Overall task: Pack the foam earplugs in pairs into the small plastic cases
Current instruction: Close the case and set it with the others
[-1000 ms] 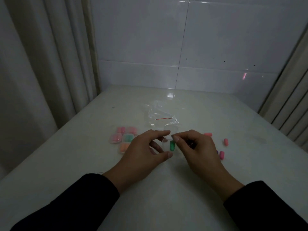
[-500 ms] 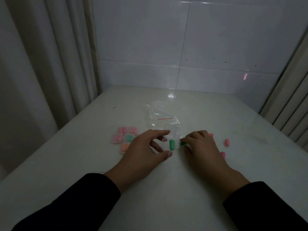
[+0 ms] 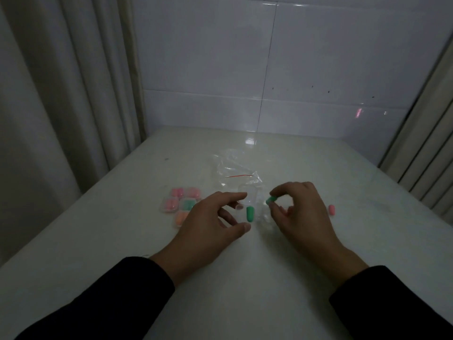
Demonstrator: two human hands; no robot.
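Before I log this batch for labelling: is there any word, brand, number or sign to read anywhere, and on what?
None can be read.
Clear plastic bag: only a thin red line, no lettering.
Filled cases: no label shows.
Green earplugs, clear case: unmarked.
Wall tile: a blurred pink glint, not legible text.

Clear case barely discernible in dim light, pink earplug partly hidden behind right hand

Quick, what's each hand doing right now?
Left hand: fingers and thumb curved around the clear case; an actual grip cannot be told.
Right hand: pinching a green earplug.
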